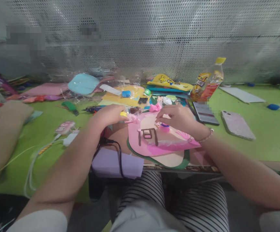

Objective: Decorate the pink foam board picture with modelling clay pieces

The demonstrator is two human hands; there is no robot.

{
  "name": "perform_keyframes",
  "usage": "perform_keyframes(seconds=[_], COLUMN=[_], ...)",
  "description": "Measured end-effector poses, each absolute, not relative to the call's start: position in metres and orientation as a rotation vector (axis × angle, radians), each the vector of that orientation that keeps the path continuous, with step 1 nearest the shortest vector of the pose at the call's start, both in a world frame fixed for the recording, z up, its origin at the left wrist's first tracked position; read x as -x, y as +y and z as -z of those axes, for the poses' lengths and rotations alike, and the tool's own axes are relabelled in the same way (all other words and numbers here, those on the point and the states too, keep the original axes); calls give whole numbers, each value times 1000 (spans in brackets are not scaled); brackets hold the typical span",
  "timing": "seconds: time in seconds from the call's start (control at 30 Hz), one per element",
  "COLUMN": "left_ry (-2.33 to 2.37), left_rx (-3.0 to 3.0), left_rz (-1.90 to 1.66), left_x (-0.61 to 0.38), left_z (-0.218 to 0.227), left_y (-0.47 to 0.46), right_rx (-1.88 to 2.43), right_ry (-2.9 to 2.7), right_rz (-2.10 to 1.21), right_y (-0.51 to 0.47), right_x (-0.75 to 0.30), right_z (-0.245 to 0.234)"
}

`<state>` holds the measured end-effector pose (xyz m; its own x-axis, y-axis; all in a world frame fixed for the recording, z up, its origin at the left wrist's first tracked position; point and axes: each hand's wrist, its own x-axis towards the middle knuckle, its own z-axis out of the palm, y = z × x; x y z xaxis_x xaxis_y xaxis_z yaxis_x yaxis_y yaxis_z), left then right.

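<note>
Left hand (111,116) is touching a pink lump (133,119); right hand (180,118) is touching a small figure (164,128) on pink cutout (134,136). Can't tell whether either is gripping.

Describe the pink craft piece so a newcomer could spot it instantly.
From the green table, go to its near edge, by the striped trousers. There, beneath the wearer's right hand, lies the pink craft piece. Its dark, boxy line drawing sets it apart from the lilac sheet beside it.

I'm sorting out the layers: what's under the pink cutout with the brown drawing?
Under the pink cutout, a cream piece and a green piece stick out along the near edge. Whatever else lies beneath its middle is covered.
</note>
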<state>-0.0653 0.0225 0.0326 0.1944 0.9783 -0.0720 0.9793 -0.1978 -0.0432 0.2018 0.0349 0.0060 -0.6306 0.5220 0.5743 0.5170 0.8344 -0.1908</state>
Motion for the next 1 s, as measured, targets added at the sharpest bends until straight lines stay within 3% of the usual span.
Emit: perform_keyframes(seconds=[0.43,0.7,1.0], left_ry=[1808,1841,1832], left_rx=[-2455,-2435,-2438], left_rz=[293,251,263], left_x=[66,66,64], left_z=[-30,-24,-25], left_y=[23,26,24], right_rx=[738,775,766], right_ry=[-2754,-2901,-2824], right_rz=[101,412,158], right_y=[20,14,22], right_x=[-183,-147,-146], right_z=[-8,-9,4])
